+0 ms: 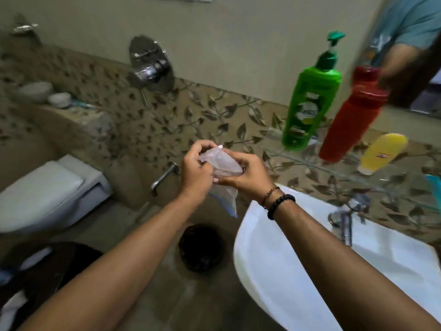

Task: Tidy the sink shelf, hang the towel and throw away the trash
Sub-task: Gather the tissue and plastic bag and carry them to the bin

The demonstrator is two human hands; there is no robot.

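**Both hands gripped a crumpled wrapper over the bin**

The left hand (194,169) and the right hand (248,174) were drawn together in front of the patterned wall tiles, each with its fingers closed on the same crumpled translucent plastic wrapper (220,163). A loose tail of that wrapper hung down below the two hands. The right wrist wore a black beaded bracelet (280,205) beside a thin cord band.

Below the hands, on the floor, stood a round dark trash bin (201,247), just left of the white ceramic sink basin (274,259) with its chrome tap (346,220).

On the clear glass shelf (298,158) above the basin stood a tall green pump bottle (310,103), a red plastic bottle (350,120) beside it, and a small yellow bottle (381,152) further right. A white toilet (47,189) stood at the left.
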